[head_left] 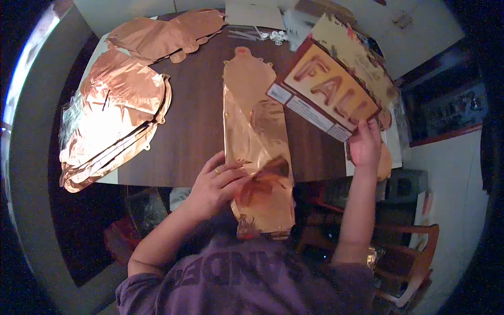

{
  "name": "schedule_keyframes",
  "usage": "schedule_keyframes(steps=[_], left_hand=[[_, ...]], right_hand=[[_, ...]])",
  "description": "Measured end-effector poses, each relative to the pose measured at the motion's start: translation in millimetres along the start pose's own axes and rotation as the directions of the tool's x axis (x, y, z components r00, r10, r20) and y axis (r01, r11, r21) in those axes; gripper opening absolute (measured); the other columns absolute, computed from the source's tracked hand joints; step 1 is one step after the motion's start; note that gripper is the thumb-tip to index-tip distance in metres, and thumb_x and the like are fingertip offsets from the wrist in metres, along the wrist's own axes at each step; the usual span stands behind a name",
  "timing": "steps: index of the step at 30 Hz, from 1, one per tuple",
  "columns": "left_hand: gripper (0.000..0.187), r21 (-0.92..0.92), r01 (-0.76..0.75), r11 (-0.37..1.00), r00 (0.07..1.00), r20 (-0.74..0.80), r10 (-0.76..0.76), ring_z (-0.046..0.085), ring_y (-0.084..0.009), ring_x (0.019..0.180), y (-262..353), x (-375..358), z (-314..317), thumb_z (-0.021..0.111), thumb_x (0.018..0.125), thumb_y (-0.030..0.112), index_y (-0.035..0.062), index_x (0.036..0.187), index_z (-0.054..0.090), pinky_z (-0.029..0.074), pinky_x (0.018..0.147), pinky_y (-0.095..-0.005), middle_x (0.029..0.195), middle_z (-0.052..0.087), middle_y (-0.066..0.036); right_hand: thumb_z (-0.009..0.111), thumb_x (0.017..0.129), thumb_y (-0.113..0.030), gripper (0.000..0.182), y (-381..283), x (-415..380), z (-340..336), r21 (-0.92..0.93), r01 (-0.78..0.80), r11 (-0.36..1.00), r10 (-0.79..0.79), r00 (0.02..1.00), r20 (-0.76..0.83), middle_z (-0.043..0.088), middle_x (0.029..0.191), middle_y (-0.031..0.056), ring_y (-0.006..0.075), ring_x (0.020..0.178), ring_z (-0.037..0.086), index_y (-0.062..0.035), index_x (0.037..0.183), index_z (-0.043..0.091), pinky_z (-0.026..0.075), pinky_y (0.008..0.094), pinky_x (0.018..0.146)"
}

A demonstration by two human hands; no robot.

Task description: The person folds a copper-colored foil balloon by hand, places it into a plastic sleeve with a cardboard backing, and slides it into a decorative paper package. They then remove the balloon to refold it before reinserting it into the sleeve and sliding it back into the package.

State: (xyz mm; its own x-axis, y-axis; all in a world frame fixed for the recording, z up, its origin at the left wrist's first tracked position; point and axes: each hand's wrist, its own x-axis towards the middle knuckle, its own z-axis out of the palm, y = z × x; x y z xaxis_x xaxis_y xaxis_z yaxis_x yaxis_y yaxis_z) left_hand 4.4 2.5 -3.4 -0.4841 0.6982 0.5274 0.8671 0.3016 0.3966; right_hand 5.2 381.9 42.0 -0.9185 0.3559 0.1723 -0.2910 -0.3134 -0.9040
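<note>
A long, flat copper-coloured foil balloon (254,142) lies across the middle of the table, its near end hanging past the front edge toward my chest. My left hand (218,181), with a ring on one finger, grips this balloon near its left edge, fingers bent over the creased foil. Raised at the right is a box (331,89) printed "FALL" in balloon-style letters, tilted, with small label panels along its lower edge. My right hand (366,142) is closed on the box's lower right corner; part of the fingers is hidden behind it.
More copper foil balloons lie at the left (121,100) and the back left (168,34) of the brown table (173,115). Clear straws (244,35) and small white pieces (275,37) sit at the back. A wooden chair (420,252) stands at the lower right.
</note>
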Motion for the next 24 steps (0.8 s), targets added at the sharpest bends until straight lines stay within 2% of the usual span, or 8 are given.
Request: schedule_keyframes(steps=[3,6,9,12,15,18,21,24], left_hand=[[0.032,0.000,-0.023,1.000,1.000,0.002,0.023,0.062,-0.0240,0.112,1.9,-0.3,0.3,0.065,0.071,0.015,0.0100,0.102,0.066,0.040,0.106,-0.0529,0.110,0.065,-0.005],[0.034,-0.009,-0.032,0.999,0.999,0.006,0.032,0.062,-0.0243,0.111,2.2,-2.9,3.7,0.063,0.073,0.015,0.0096,0.107,0.066,0.041,0.106,-0.0524,0.111,0.065,-0.005],[0.036,-0.003,-0.038,0.999,0.999,0.020,0.038,0.063,-0.0240,0.109,1.9,-3.7,3.0,0.063,0.074,0.015,0.0102,0.110,0.065,0.041,0.105,-0.0518,0.111,0.065,-0.006],[0.041,-0.001,-0.014,1.000,1.000,0.026,0.014,0.060,-0.0248,0.113,7.4,-1.1,3.2,0.064,0.075,0.015,0.0106,0.116,0.064,0.040,0.105,-0.0512,0.114,0.064,-0.006],[0.050,0.089,0.046,0.995,0.999,0.008,-0.047,0.055,-0.0286,0.119,8.5,-0.1,2.1,0.067,0.073,0.015,0.0101,0.123,0.061,0.037,0.106,-0.0509,0.119,0.061,-0.008],[0.058,0.213,0.167,0.963,0.985,0.005,-0.172,0.050,-0.0331,0.124,16.7,7.7,-8.1,0.069,0.070,0.017,0.0084,0.127,0.057,0.035,0.108,-0.0510,0.123,0.059,-0.011],[0.061,0.203,0.197,0.959,0.976,0.048,-0.210,0.048,-0.0360,0.125,11.6,8.3,-10.0,0.069,0.068,0.018,0.0060,0.126,0.057,0.034,0.109,-0.0520,0.125,0.057,-0.015],[0.060,0.152,0.193,0.969,0.976,0.068,-0.205,0.049,-0.0367,0.125,8.8,5.7,-8.2,0.069,0.066,0.018,0.0026,0.123,0.057,0.034,0.109,-0.0524,0.125,0.056,-0.016]], right_hand=[[0.065,0.092,-0.016,0.028,7.1,10.5,27.8,-0.068,-0.036,0.997,0.041,0.996,0.074,0.066,0.113,0.0054,0.0157,0.099,0.063,-0.0029,0.116,0.061,0.048,0.0310,0.090],[0.064,0.093,-0.015,0.018,29.3,11.9,29.6,-0.274,-0.182,0.944,0.236,0.955,0.180,0.069,0.102,0.0041,0.0124,0.090,0.063,-0.0022,0.106,0.064,0.048,0.0279,0.085],[0.063,0.093,-0.013,0.013,43.6,7.7,44.6,-0.522,-0.330,0.787,0.456,0.880,0.131,0.070,0.089,0.0032,0.0102,0.082,0.063,-0.0005,0.096,0.066,0.051,0.0289,0.075],[0.068,0.089,-0.018,0.019,31.9,4.1,73.6,-0.794,-0.276,0.541,0.513,0.857,0.052,0.070,0.082,0.0056,0.0151,0.073,0.065,-0.0006,0.095,0.066,0.051,0.0327,0.065],[0.073,0.084,-0.025,0.026,37.4,6.7,72.6,-0.971,-0.009,0.238,0.424,0.901,0.095,0.069,0.077,0.0095,0.0235,0.068,0.066,-0.0017,0.094,0.067,0.052,0.0364,0.060],[0.076,0.079,-0.031,0.038,27.8,-1.3,81.7,-0.991,-0.064,0.119,0.410,0.912,-0.010,0.069,0.090,0.0146,0.0314,0.079,0.067,-0.0028,0.102,0.065,0.052,0.0407,0.068],[0.072,0.078,-0.022,0.047,11.1,-25.3,87.4,-0.987,0.137,0.084,0.194,0.969,0.151,0.064,0.115,0.0184,0.0340,0.106,0.062,-0.0027,0.119,0.060,0.049,0.0443,0.090],[0.067,0.074,-0.014,0.061,-7.4,-51.3,64.4,-0.706,0.697,0.126,0.235,0.670,0.704,0.052,0.134,0.0198,0.0358,0.128,0.047,-0.0039,0.132,0.051,0.037,0.0489,0.107]])
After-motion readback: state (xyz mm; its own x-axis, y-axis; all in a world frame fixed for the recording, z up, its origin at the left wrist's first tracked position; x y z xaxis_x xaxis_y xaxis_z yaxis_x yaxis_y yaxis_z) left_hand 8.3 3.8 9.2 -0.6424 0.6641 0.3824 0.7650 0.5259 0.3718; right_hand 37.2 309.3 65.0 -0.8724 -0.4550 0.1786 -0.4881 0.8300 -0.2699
